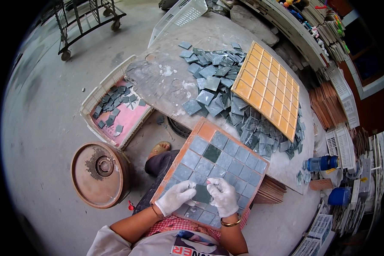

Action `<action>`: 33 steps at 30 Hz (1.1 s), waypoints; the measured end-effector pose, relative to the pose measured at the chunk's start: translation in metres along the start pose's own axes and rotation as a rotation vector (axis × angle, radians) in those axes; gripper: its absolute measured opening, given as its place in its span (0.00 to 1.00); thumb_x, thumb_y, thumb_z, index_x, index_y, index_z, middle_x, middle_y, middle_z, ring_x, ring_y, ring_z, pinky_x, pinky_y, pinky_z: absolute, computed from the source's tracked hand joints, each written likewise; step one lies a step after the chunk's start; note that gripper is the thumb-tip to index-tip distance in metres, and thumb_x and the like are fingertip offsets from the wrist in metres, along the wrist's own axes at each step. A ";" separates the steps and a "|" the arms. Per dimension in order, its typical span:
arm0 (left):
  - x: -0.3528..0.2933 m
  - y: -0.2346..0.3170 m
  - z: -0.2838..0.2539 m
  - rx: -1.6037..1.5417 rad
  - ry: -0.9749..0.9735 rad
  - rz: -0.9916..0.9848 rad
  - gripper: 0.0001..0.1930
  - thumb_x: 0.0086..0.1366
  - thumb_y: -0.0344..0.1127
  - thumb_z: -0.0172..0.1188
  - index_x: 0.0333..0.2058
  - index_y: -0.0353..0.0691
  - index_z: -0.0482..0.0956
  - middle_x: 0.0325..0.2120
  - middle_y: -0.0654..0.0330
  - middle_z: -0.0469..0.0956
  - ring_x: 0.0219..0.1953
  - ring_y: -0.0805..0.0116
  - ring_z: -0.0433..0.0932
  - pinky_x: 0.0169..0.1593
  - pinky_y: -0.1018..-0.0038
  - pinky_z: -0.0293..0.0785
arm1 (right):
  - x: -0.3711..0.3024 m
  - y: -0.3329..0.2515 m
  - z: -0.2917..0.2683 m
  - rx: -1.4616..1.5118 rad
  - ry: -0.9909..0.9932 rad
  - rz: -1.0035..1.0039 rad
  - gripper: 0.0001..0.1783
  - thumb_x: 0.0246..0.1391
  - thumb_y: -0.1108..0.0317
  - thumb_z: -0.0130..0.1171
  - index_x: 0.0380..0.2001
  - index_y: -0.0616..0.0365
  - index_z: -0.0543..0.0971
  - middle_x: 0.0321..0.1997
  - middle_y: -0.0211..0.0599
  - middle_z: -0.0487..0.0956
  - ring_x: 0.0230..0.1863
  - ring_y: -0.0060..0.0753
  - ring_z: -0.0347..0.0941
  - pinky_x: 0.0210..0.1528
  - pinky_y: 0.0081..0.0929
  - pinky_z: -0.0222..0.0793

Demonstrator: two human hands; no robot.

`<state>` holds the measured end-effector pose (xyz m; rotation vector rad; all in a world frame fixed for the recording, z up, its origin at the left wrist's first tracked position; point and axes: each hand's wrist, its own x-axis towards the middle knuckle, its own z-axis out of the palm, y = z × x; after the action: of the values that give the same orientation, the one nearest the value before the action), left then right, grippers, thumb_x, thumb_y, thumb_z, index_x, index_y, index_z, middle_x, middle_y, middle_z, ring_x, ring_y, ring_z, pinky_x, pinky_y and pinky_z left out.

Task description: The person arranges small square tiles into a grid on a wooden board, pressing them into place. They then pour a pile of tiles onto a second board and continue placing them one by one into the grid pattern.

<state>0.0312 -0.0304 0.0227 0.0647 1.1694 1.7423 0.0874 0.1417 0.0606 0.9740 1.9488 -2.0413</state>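
Note:
In white gloves, my left hand (177,198) and my right hand (222,197) hold a dark grey-green square stone tile (202,194) between them, fingers closed at its opposite sides. Below it, an orange-brown gridded tray (200,131) rests tilted over my lap, most of its cells filled with blue-grey square tiles (199,145). One laid tile (211,152) is much darker than those around it. Two cells at the tray's far left corner show bare orange. My hands cover part of the near rows.
Loose stone tiles (211,83) are heaped on the worn table (153,87), with a yellow gridded tray (266,87) leaning over them. At left stand a crate (89,102) holding tile pieces and a lidded brown bucket (94,179). A blue-capped bottle (320,163) lies at right.

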 end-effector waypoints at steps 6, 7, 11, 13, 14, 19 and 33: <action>0.013 -0.007 -0.012 0.286 0.030 0.204 0.12 0.57 0.36 0.65 0.36 0.39 0.72 0.26 0.72 0.66 0.28 0.83 0.63 0.33 0.84 0.62 | -0.006 -0.003 0.007 -0.030 0.004 0.020 0.11 0.54 0.70 0.59 0.40 0.63 0.77 0.25 0.27 0.76 0.17 0.11 0.64 0.16 0.13 0.58; 0.015 -0.009 -0.012 0.326 0.045 0.217 0.12 0.56 0.36 0.65 0.35 0.39 0.73 0.25 0.73 0.65 0.28 0.83 0.63 0.32 0.84 0.62 | -0.005 -0.001 0.007 -0.037 -0.012 0.012 0.11 0.54 0.70 0.60 0.40 0.63 0.77 0.25 0.26 0.76 0.18 0.11 0.64 0.16 0.14 0.59; 0.013 -0.002 -0.004 0.296 0.143 0.175 0.09 0.62 0.38 0.59 0.32 0.38 0.74 0.22 0.72 0.67 0.27 0.83 0.66 0.31 0.83 0.64 | -0.004 0.006 0.005 -0.118 -0.026 -0.071 0.11 0.54 0.71 0.60 0.40 0.63 0.77 0.26 0.28 0.77 0.21 0.11 0.67 0.19 0.14 0.62; 0.009 0.006 -0.005 0.244 0.165 0.049 0.12 0.68 0.40 0.50 0.36 0.36 0.74 0.25 0.67 0.72 0.29 0.80 0.71 0.35 0.81 0.68 | -0.005 0.005 0.006 -0.096 0.001 -0.078 0.12 0.53 0.72 0.60 0.41 0.63 0.76 0.28 0.30 0.77 0.24 0.13 0.69 0.22 0.14 0.65; 0.009 0.003 -0.006 0.061 0.183 0.078 0.13 0.69 0.41 0.49 0.38 0.35 0.73 0.27 0.65 0.73 0.31 0.78 0.72 0.37 0.79 0.69 | -0.008 0.001 0.009 -0.041 0.025 -0.053 0.13 0.53 0.72 0.61 0.42 0.63 0.76 0.30 0.30 0.78 0.25 0.14 0.71 0.24 0.15 0.67; 0.026 -0.017 -0.004 -0.772 0.042 0.167 0.27 0.69 0.55 0.42 0.50 0.34 0.66 0.46 0.52 0.73 0.47 0.63 0.74 0.52 0.66 0.70 | -0.006 0.041 0.024 -0.338 0.317 -0.760 0.19 0.45 0.78 0.64 0.44 0.61 0.75 0.40 0.40 0.78 0.34 0.34 0.77 0.35 0.26 0.73; 0.024 0.005 -0.023 -1.291 -0.269 0.378 0.29 0.66 0.59 0.45 0.54 0.41 0.69 0.47 0.60 0.75 0.54 0.62 0.71 0.58 0.60 0.66 | -0.028 0.033 0.052 -0.774 -0.131 -1.226 0.17 0.43 0.73 0.66 0.41 0.56 0.80 0.41 0.34 0.74 0.43 0.38 0.72 0.42 0.31 0.70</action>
<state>0.0038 -0.0283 0.0034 -0.2668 -0.3171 2.4217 0.1091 0.0795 0.0454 -0.6716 3.1969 -1.2074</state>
